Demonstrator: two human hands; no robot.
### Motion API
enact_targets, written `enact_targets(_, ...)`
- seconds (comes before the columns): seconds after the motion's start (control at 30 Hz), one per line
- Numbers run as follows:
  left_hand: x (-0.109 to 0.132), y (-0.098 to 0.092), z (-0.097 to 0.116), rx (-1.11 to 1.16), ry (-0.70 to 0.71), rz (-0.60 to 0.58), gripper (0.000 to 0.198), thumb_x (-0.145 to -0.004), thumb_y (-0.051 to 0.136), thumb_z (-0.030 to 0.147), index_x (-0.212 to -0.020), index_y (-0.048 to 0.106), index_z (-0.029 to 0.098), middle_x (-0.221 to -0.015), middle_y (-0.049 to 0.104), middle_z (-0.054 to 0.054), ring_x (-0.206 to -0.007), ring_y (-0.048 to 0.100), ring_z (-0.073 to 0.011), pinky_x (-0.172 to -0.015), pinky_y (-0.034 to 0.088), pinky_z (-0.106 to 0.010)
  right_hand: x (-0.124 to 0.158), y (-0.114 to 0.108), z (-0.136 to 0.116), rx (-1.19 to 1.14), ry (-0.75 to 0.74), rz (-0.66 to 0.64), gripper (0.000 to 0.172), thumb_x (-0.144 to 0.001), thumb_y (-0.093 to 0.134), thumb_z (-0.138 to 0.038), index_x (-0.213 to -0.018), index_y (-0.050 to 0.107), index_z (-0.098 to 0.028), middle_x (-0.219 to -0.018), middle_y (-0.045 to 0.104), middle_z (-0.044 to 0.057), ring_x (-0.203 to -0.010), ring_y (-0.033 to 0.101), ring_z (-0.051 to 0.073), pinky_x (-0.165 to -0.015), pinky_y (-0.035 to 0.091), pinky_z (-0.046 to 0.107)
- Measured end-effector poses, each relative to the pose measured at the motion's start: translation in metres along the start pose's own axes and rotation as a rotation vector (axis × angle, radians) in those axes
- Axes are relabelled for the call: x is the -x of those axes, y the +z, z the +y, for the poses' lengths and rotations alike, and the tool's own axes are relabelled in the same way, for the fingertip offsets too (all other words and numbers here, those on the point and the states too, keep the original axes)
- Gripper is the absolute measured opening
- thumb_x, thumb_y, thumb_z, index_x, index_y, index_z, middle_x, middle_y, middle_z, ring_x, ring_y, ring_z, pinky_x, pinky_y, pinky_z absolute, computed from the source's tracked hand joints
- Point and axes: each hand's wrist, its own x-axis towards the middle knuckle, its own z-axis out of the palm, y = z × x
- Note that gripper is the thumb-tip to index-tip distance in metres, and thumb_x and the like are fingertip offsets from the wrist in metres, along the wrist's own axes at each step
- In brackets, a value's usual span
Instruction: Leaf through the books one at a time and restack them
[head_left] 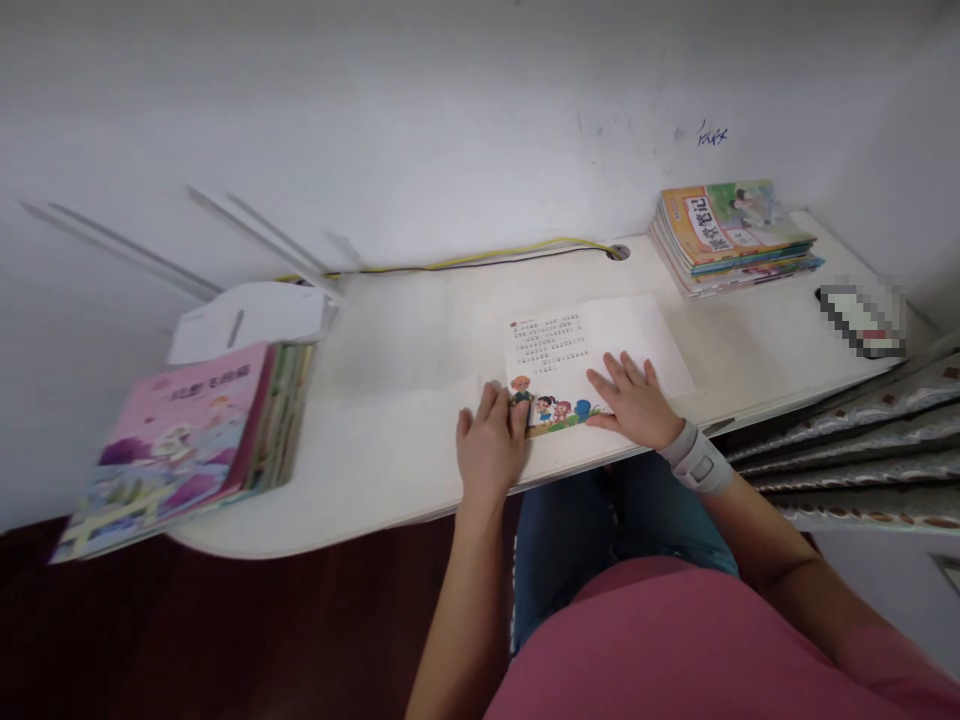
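Observation:
An open booklet (577,365) lies on the white desk (397,400), with printed text on its left page, a cartoon strip of children along the bottom, and a blank white right page. My left hand (491,445) rests on the booklet's lower left corner, fingers on the cartoon figures. My right hand (634,400) lies flat on the lower right part with spread fingers, and a grey wrist brace (697,460) wraps that wrist. Neither hand visibly grips the booklet.
A pile of pink-covered picture books (187,450) overhangs the desk's left edge, with white papers (247,322) behind it. Workbooks (731,238) are stacked at the back right. A pixelated object (862,320) lies beside them. A yellow-and-black cable (480,260) runs along the wall.

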Motion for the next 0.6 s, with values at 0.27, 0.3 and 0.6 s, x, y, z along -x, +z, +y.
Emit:
enact_targets(0.27,0.0,-0.002,0.002,-0.03,0.008,-0.014,0.047,-0.097,0.032,0.036,-0.129,0.055,0.013,-0.145,0.046,-0.019,-0.138,0.039,-0.0276,-0.112,0.024,-0.053,0.0,0.0,0.007,-0.002,-0.004,-0.007,0.074,-0.087,0.043,-0.065,-0.146,0.038,-0.021,-0.156,0.027,0.019,-0.142,0.024,0.041,-0.108,0.024,0.065)
enact_targets(0.3,0.0,-0.002,0.002,-0.031,0.012,-0.011,0.047,-0.097,0.032,0.037,-0.129,0.055,0.013,-0.145,0.046,-0.019,-0.137,0.04,-0.0277,-0.112,0.025,-0.053,0.0,0.0,0.007,0.0,-0.004,-0.006,0.074,-0.088,0.043,-0.065,-0.146,0.038,-0.021,-0.156,0.027,0.019,-0.142,0.024,0.041,-0.108,0.024,0.065)
enact_targets(0.6,0.0,0.0,-0.001,-0.021,0.058,0.018,0.046,-0.098,0.026,0.035,-0.125,0.057,0.015,-0.142,0.05,-0.018,-0.137,0.041,-0.0269,-0.11,0.026,-0.053,0.003,-0.001,0.012,0.025,0.008,-0.004,0.074,-0.087,0.043,-0.065,-0.146,0.038,-0.021,-0.155,0.028,0.018,-0.141,0.025,0.042,-0.108,0.024,0.064)
